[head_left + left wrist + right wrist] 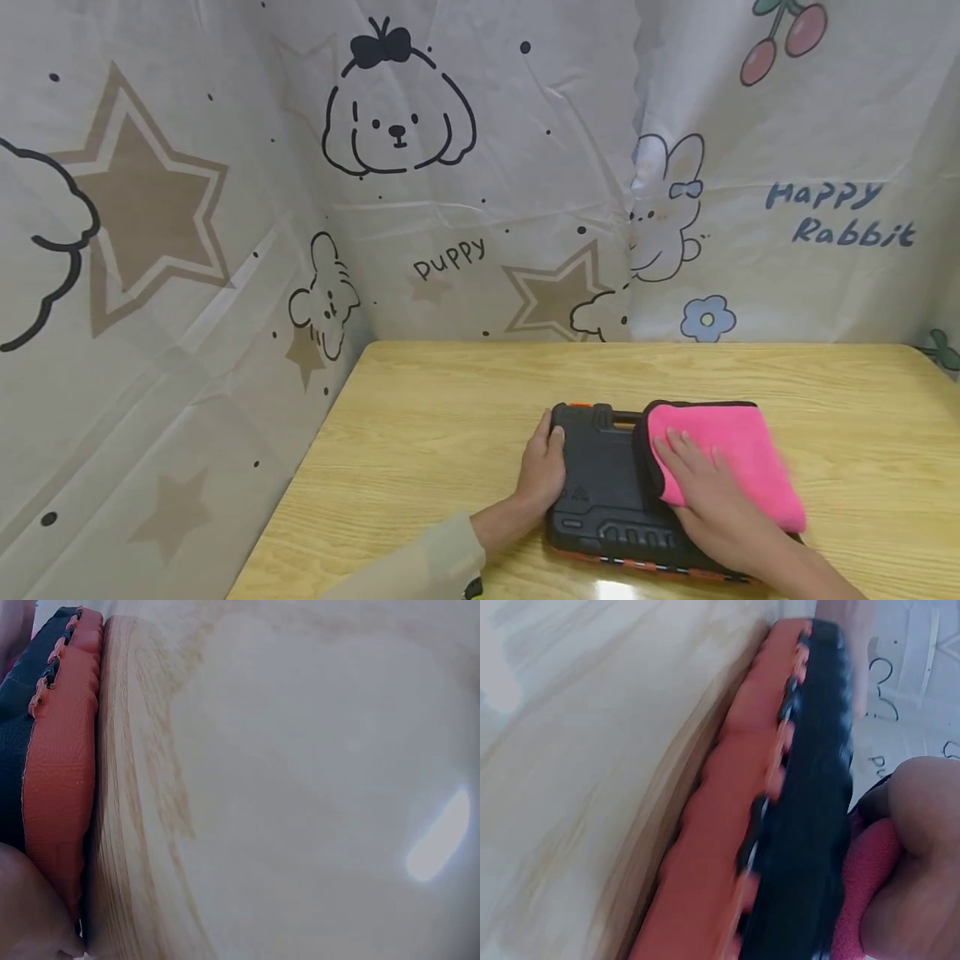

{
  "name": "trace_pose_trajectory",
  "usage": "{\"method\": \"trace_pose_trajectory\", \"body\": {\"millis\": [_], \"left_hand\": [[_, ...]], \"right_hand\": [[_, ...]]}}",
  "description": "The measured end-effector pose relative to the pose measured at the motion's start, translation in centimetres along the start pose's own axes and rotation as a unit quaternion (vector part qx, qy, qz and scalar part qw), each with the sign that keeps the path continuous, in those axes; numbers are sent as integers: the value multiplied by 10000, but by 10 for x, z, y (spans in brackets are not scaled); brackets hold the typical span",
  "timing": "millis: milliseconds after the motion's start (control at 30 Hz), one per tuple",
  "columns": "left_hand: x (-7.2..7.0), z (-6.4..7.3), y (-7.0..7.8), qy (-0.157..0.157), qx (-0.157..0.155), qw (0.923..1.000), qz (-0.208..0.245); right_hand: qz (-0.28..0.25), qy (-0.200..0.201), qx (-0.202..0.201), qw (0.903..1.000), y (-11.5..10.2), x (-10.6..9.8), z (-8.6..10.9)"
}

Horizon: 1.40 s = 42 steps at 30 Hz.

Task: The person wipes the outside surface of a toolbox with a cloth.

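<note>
A black plastic carrying case point(603, 475) with an orange lower half lies flat on the table, its handle toward the back. At its left edge my left hand point(542, 468) grips it, thumb on top and fingers along the side. A pink cloth point(750, 454) with black edging lies folded over the right part of the lid. My right hand point(708, 492) presses the cloth onto the lid with fingers spread. In the right wrist view, the pink cloth point(866, 881) shows under the hand, beside the case's black upper side point(802, 825). The cloth hides the lid's right part.
The wooden table point(420, 433) extends around the case. A printed curtain point(480, 200) stands behind the table and along its left. A small dark and yellow-green object point(473, 588) peeks out beside the left sleeve at the bottom.
</note>
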<state>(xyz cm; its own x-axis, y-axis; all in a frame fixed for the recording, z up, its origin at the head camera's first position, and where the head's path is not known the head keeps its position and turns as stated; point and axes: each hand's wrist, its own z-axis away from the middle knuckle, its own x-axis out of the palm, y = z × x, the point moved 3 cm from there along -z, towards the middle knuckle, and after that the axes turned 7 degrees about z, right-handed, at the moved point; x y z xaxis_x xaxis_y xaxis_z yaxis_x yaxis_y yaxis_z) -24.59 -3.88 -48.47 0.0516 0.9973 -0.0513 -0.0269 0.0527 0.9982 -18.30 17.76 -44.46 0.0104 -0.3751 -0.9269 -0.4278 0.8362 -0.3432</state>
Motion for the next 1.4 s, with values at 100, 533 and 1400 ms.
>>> {"method": "trace_pose_trajectory", "body": {"millis": [100, 533, 1400], "left_hand": [[-1, 0, -1, 47, 31, 10000, -58], [0, 1, 0, 111, 174, 9998, -37], [0, 1, -1, 80, 540, 9981, 281]], "right_hand": [[-146, -49, -138, 9998, -14, 3, -6], [-484, -396, -569, 9964, -43, 12, -27], [-1097, -489, -1930, 9738, -52, 16, -31]]}}
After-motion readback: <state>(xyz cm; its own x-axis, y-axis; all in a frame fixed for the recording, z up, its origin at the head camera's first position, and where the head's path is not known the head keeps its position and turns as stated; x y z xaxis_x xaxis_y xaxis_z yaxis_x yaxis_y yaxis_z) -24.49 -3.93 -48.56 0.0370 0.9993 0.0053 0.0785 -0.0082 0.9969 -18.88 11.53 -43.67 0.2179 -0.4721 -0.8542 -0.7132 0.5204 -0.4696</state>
